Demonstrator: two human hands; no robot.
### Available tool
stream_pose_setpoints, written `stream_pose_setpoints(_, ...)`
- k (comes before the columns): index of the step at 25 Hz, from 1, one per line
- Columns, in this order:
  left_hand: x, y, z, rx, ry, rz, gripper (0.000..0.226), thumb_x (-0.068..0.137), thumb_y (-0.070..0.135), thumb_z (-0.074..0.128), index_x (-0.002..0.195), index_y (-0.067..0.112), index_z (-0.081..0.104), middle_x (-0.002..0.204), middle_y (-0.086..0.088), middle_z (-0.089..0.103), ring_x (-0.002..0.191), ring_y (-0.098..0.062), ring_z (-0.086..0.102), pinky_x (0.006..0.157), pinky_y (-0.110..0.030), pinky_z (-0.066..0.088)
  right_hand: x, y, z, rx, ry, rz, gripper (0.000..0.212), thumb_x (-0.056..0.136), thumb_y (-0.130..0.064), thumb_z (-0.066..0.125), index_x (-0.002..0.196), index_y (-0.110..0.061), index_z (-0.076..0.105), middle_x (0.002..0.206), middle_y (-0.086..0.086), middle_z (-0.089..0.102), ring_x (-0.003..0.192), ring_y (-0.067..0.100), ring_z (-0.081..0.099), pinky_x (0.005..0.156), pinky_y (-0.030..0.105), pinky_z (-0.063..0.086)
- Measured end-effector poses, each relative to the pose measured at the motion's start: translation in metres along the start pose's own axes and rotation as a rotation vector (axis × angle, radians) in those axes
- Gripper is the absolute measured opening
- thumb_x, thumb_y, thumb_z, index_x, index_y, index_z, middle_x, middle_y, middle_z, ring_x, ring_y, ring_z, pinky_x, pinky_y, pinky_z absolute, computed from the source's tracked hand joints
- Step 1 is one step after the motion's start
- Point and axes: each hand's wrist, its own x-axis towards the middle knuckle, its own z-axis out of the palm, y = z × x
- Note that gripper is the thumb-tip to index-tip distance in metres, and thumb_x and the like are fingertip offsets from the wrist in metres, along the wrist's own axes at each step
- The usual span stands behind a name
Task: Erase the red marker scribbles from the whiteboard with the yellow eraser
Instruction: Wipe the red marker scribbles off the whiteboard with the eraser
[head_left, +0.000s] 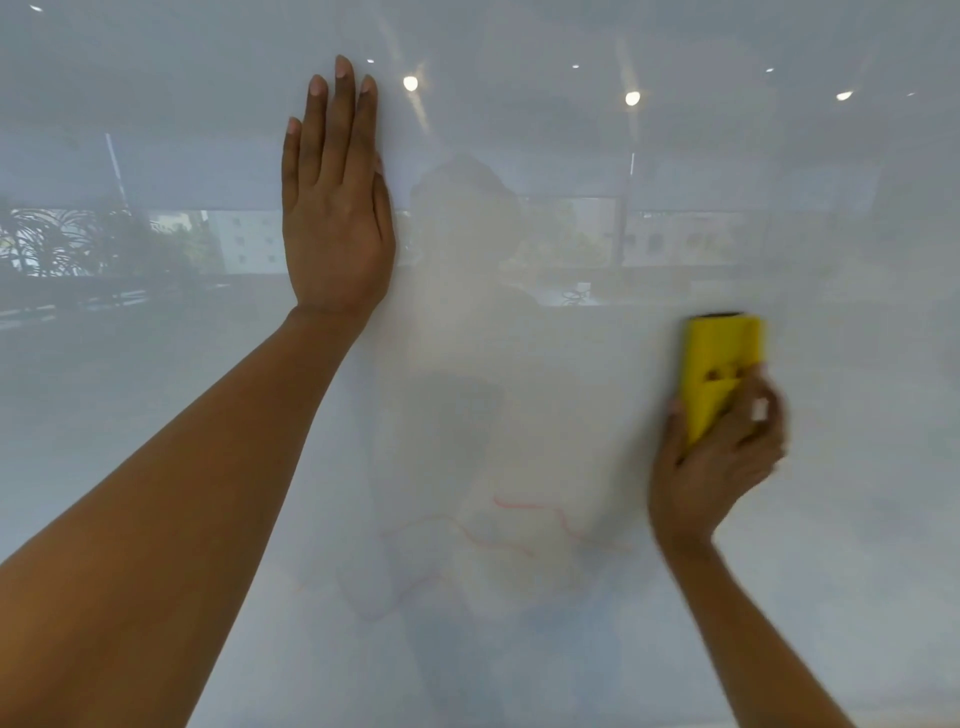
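The right hand (717, 457) grips the yellow eraser (722, 369) against the whiteboard (156, 467); the left hand (335, 218) rests flat, open and empty. Faint red scribbles (519, 525) lie lower down, so strokes kept this high would likely miss them

Whiteboard (519, 130): glossy, smooth, mirror-like, reflecting lights. Yellow eraser (719, 364): matt moulded plastic, dark pad at top edge.

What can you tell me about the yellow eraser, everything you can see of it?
The yellow eraser is a flat, oblong block that looks like moulded plastic, with small recesses on its back and a dark strip along its top edge. It stands roughly upright against the whiteboard, right of centre and above the faint red scribbles. The right hand grips its lower end; both look motion-blurred.
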Motion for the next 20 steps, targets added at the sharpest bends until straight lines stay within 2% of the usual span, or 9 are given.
stream_pose_setpoints(2,0.000,-0.001,0.000,-0.001,-0.002,0.012,0.047,0.101,0.015,0.021,0.147,0.007,0.026,0.154,-0.012,0.025,0.144,-0.026,0.019,0.119,-0.034,0.009,-0.067,-0.006,-0.011,0.007,-0.231,-0.392,0.059,0.094,-0.037,0.042,0.140,-0.001,0.031,0.123,0.019,0.040,0.096,0.036,0.041,0.081,0.043,0.032)
stream_pose_setpoints(4,0.001,-0.002,-0.001,0.000,-0.005,0.021,0.047,0.101,0.014,0.020,0.147,0.007,0.026,0.154,-0.012,0.025,0.144,-0.026,0.019,0.119,-0.035,0.009,-0.129,-0.002,-0.025,-0.008,-0.463,-0.798,0.065,0.086,-0.034,0.046,0.145,-0.018,0.022,0.123,0.010,0.039,0.089,0.033,0.042,0.079,0.042,0.033)
stream_pose_setpoints(6,0.001,-0.002,-0.001,-0.005,-0.004,0.023,0.047,0.101,0.014,0.021,0.147,0.007,0.027,0.154,-0.012,0.026,0.144,-0.027,0.020,0.119,-0.034,0.009,-0.140,0.009,-0.028,-0.005,-0.553,-1.095,0.068,0.081,-0.029,0.047,0.143,-0.026,0.021,0.130,0.000,0.037,0.089,0.030,0.044,0.081,0.042,0.034)
stream_pose_setpoints(8,0.000,-0.002,-0.001,-0.016,-0.002,0.027,0.046,0.101,0.014,0.022,0.146,0.006,0.028,0.154,-0.013,0.027,0.143,-0.027,0.020,0.118,-0.035,0.010,-0.110,0.005,-0.021,0.023,-0.501,-1.088,0.061,0.090,-0.030,0.040,0.146,-0.028,0.017,0.129,0.000,0.039,0.089,0.029,0.044,0.080,0.041,0.034)
stream_pose_setpoints(10,-0.001,-0.003,0.000,-0.019,0.000,0.035,0.046,0.101,0.013,0.023,0.146,0.006,0.028,0.153,-0.013,0.027,0.143,-0.027,0.021,0.119,-0.036,0.011,-0.063,-0.017,-0.008,0.062,-0.333,-0.824,0.055,0.097,-0.034,0.033,0.148,-0.025,0.015,0.126,0.008,0.040,0.091,0.032,0.044,0.078,0.040,0.033)
stream_pose_setpoints(12,-0.001,-0.004,0.001,-0.012,0.003,0.033,0.046,0.101,0.012,0.024,0.146,0.005,0.029,0.153,-0.014,0.028,0.143,-0.027,0.021,0.119,-0.037,0.012,-0.020,-0.055,0.008,0.080,-0.169,-0.475,0.055,0.095,-0.036,0.044,0.144,-0.019,0.025,0.131,0.011,0.036,0.098,0.033,0.044,0.081,0.040,0.034)
stream_pose_setpoints(14,-0.001,-0.004,0.001,-0.022,0.004,0.035,0.045,0.101,0.011,0.025,0.145,0.005,0.030,0.153,-0.014,0.029,0.143,-0.028,0.023,0.118,-0.038,0.013,-0.003,-0.089,0.019,0.073,-0.082,-0.304,0.056,0.093,-0.037,0.050,0.141,-0.016,0.031,0.136,0.007,0.033,0.101,0.030,0.043,0.082,0.039,0.034)
stream_pose_setpoints(16,-0.001,-0.004,0.000,-0.046,0.003,0.045,0.045,0.101,0.012,0.025,0.145,0.004,0.031,0.152,-0.015,0.030,0.142,-0.028,0.024,0.118,-0.038,0.013,-0.017,-0.104,0.021,0.064,-0.100,-0.424,0.054,0.092,-0.036,0.051,0.139,-0.015,0.034,0.136,0.006,0.033,0.097,0.030,0.042,0.080,0.039,0.033)
stream_pose_setpoints(20,-0.001,-0.006,-0.003,-0.074,-0.021,0.045,0.044,0.102,0.014,0.024,0.144,0.003,0.032,0.151,-0.016,0.031,0.142,-0.030,0.024,0.117,-0.036,0.011,-0.102,-0.079,0.010,0.055,-0.324,-1.040,0.059,0.083,-0.027,0.054,0.138,-0.021,0.035,0.140,-0.003,0.031,0.093,0.029,0.042,0.081,0.041,0.035)
